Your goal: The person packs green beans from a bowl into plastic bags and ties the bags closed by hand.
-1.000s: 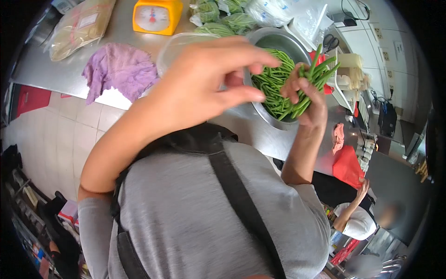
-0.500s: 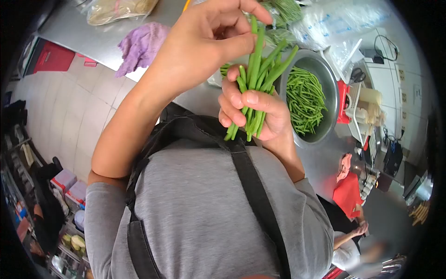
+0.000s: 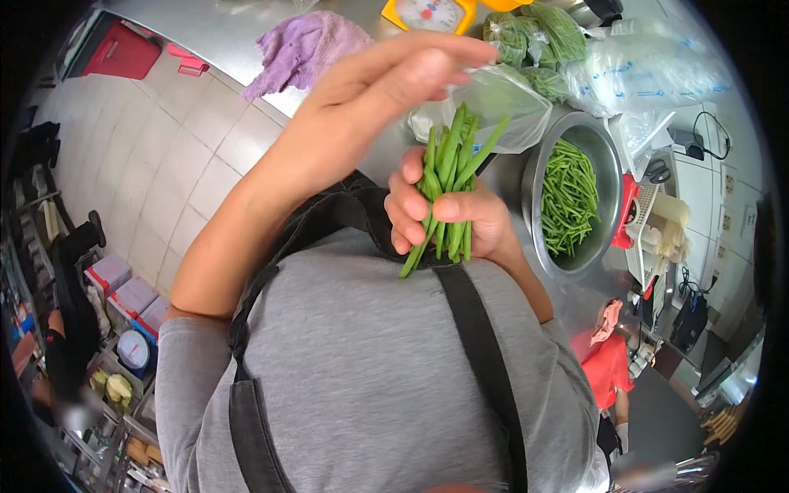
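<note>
My right hand (image 3: 485, 215) is closed round a small bunch of green beans (image 3: 450, 160), held upright in front of my chest with the ends sticking out above and below the fingers. Above and left of the bunch is my left hand (image 3: 394, 82), its fingers stretched out to the right and nothing visible in it. Many more green beans (image 3: 567, 197) lie in a metal bowl (image 3: 606, 148) to the right. Behind the bunch, a clear plastic bag or container (image 3: 514, 111) rests on the metal counter (image 3: 563, 292).
A purple cloth (image 3: 308, 49) and a yellow scale (image 3: 429, 15) stand farther back, beside bagged green vegetables (image 3: 563, 33) and clear plastic bags (image 3: 637, 74). White baskets (image 3: 645, 226) line the right side. Another person in red (image 3: 606, 370) is at the lower right.
My right hand has brought the bunch from over the bowl to my chest. My left hand has lifted off the bean tips, its fingers straighter. The view has shifted, bringing the scale back into sight.
</note>
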Tool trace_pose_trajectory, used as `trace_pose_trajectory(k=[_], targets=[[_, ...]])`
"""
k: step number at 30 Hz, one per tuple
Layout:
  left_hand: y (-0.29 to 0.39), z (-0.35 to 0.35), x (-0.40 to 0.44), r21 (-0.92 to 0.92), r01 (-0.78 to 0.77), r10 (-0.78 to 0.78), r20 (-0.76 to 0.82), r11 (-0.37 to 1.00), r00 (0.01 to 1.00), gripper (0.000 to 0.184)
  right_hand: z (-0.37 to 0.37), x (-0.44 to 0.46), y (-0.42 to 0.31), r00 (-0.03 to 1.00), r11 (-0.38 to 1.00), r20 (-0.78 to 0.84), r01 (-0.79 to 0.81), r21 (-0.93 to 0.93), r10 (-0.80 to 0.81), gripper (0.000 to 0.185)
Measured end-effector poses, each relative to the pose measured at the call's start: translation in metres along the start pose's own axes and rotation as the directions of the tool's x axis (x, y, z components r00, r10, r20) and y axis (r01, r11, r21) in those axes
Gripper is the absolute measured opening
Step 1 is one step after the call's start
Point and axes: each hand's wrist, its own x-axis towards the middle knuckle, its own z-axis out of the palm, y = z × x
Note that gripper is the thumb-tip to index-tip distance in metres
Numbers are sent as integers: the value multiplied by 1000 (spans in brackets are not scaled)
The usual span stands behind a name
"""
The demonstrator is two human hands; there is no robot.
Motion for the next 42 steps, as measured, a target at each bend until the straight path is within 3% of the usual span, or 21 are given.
trace_pose_trajectory(k=[1, 4, 5, 8, 13, 15, 18, 20, 22, 23, 24, 26, 28, 29, 32, 33, 35, 37, 38, 40, 42], targets=[[-3, 1, 4, 106, -108, 95, 116, 989, 989, 50, 1, -1, 0, 1000, 999, -14, -22, -32, 21, 41], [-3, 7, 7, 147, -116, 54, 372, 982, 927, 50, 0, -3, 6, 997, 992, -49, -59, -115, 54, 51], [-7, 6, 4, 169, -7, -62, 399, 986, 915, 50, -1, -4, 8, 996, 988, -60, -67, -141, 59, 55], [-14, 7, -7, 156, 11, -76, 417, 988, 906, 50, 1, -11, 12, 995, 995, -82, -69, -69, 63, 66], [0, 9, -32, 84, 317, -326, 157, 945, 932, 38, -8, -22, 17, 992, 997, -104, -78, -19, 75, 76], [-7, 6, -38, 124, 260, -268, 60, 958, 962, 34, -8, -23, 18, 994, 999, -92, -52, 7, 53, 64], [-23, 1, -44, 134, 50, -60, 72, 990, 996, 23, -6, -21, 16, 990, 996, -107, -86, 12, 87, 55], [-18, 1, -49, 117, 148, -159, 90, 982, 983, 22, -3, -19, 10, 971, 984, -166, -177, -29, 170, 60], [-16, 0, -52, 100, 200, -208, 73, 975, 975, 21, -6, -14, 13, 977, 987, -156, -152, -44, 144, 54], [-13, 0, -55, -1, 319, -318, -83, 948, 944, 22, -7, -11, 14, 980, 992, -162, -125, -23, 119, 51], [-32, -3, -52, -69, 145, -158, -243, 987, 957, 34, -9, -7, 15, 981, 995, -167, -96, -3, 94, 49], [-43, -13, -54, -80, 185, -201, -382, 980, 902, 52, -18, 6, 20, 992, 998, -118, -34, 53, 41, 42], [-54, -23, -73, -250, 504, -538, -88, 827, 838, 64, -28, 15, 27, 990, 993, -129, -43, 111, 57, 39], [-51, -23, -79, -267, 655, -664, 70, 707, 745, 69, -37, 19, 33, 994, 995, -69, -80, 64, 84, 35], [-56, -10, -71, -302, 715, -728, 91, 631, 680, 49, -43, 21, 35, 945, 952, -120, -301, 52, 305, 28], [-57, -10, -69, -341, 735, -756, 93, 587, 647, 42, -38, 20, 33, 958, 964, -105, -264, 41, 266, 31], [-67, -14, -61, -462, 730, -792, 91, 504, 604, 32, -38, 10, 35, 978, 979, -98, -170, 115, 182, 36], [-92, -28, -55, -696, 547, -688, 105, 465, 719, 24, -34, 2, 35, 996, 985, -80, -11, 171, 25, 47], [-102, -32, -57, -794, 441, -633, 94, 418, 769, 22, -41, -3, 36, 995, 991, -89, -29, 131, 40, 52], [-99, -29, -52, -865, 330, -644, 10, 379, 765, 19, -59, -20, 34, 992, 997, -106, -68, 48, 73, 62], [-105, -35, -49, -890, 270, -588, 3, 366, 809, 16, -56, -40, 34, 986, 957, -165, -26, -287, -22, 51]])
